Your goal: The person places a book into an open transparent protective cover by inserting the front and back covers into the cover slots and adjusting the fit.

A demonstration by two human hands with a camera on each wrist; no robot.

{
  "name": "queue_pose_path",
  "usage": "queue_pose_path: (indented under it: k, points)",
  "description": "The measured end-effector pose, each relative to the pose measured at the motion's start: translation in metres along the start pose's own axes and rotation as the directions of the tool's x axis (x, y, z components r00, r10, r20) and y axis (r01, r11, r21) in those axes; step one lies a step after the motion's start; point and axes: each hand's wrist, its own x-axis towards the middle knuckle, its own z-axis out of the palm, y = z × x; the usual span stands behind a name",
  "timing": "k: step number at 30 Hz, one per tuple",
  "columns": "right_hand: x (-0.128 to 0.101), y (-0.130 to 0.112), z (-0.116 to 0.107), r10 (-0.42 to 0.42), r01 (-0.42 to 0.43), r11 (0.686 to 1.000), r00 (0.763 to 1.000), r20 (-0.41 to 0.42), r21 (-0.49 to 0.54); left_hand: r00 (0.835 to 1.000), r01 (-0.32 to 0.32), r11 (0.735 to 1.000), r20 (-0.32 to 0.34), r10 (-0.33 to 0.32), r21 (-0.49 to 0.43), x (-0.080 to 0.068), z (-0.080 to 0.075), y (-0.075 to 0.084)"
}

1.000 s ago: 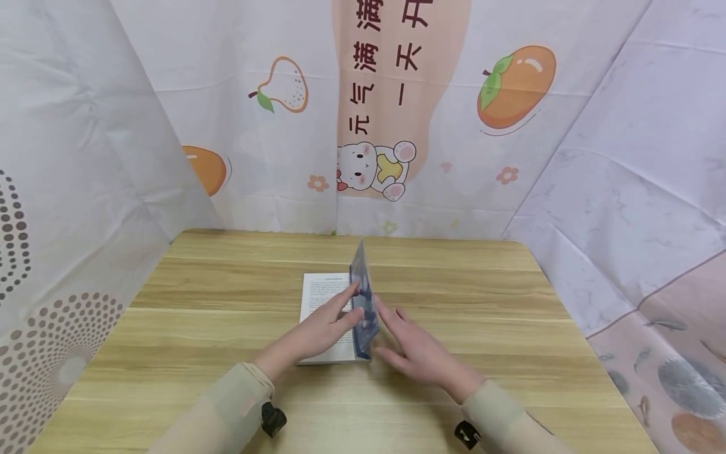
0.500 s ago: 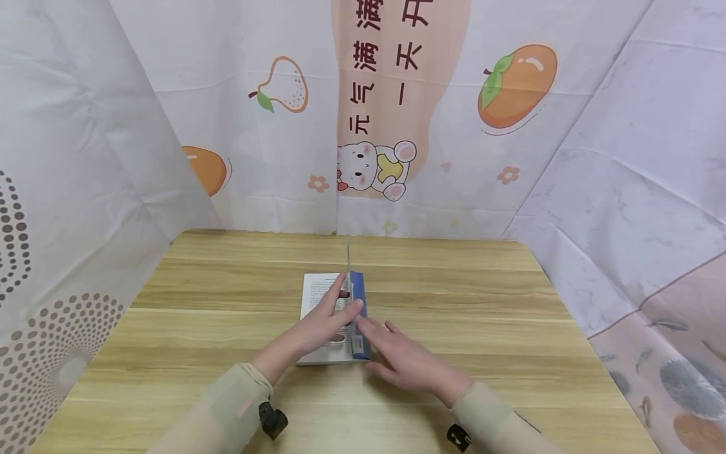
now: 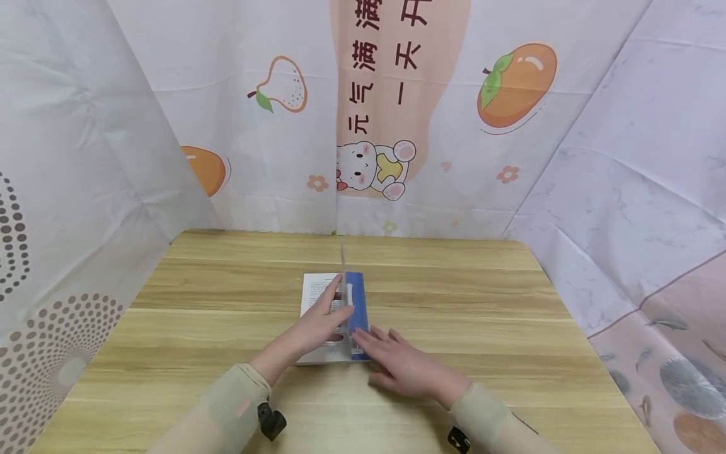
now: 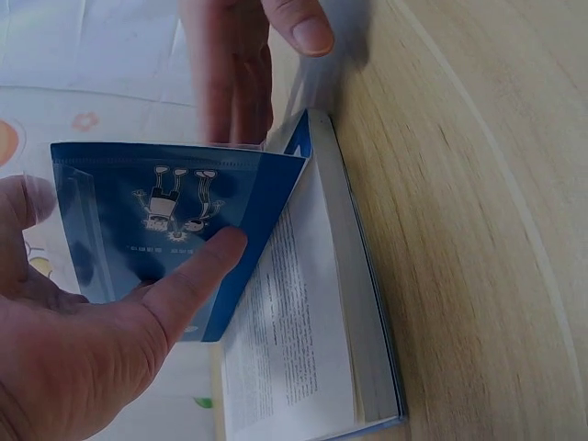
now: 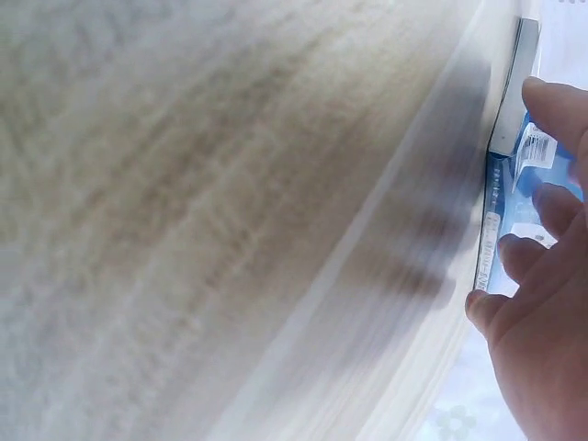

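Note:
A book (image 3: 331, 357) lies on the table with a printed page facing up. Its blue cover (image 4: 184, 207), with line-drawn cartoon figures and a clear plastic layer, is raised at an angle to that page. My left hand (image 3: 311, 329) reaches over the page, fingers extended, its thumb touching the drawn side of the raised cover in the left wrist view. From the other side, my right hand (image 3: 409, 364) has its fingers at the lower part of the blue strip (image 3: 358, 315) along the book's right side. A barcode label (image 5: 537, 147) shows close to my right fingers.
The wooden table (image 3: 476, 302) extends on both sides of the book. Printed cloth (image 3: 442, 208) hangs behind the table's far edge, and more cloth hangs at left and right. Small black cameras (image 3: 271, 421) are strapped at both wrists.
The raised cover has swung left, so its blue outer side now shows from above. My right hand has followed left and slightly nearer, onto the blue strip; my left hand has shifted slightly left.

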Motion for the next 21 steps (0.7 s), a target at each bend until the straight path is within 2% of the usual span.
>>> queue_pose_path:
  k: [3,10,15,21]
  points:
    - [-0.001,0.002,0.002,-0.008,0.008,1.000,1.000,0.017,-0.009,1.000,0.002,1.000,-0.014,-0.002,0.023,0.000,0.000,-0.002]
    - [-0.001,0.003,0.005,-0.011,0.012,1.000,0.999,0.040,-0.028,0.995,-0.019,0.984,-0.096,0.037,0.177,0.000,-0.003,-0.006]
    - [0.000,0.004,0.006,0.004,-0.002,1.000,0.998,0.057,-0.027,0.994,-0.026,0.981,-0.098,0.046,0.195,0.001,-0.007,-0.012]
    - [0.000,0.005,0.008,0.012,-0.009,0.999,0.997,0.074,-0.042,0.992,-0.080,0.975,-0.075,0.098,0.208,0.001,-0.011,-0.019]
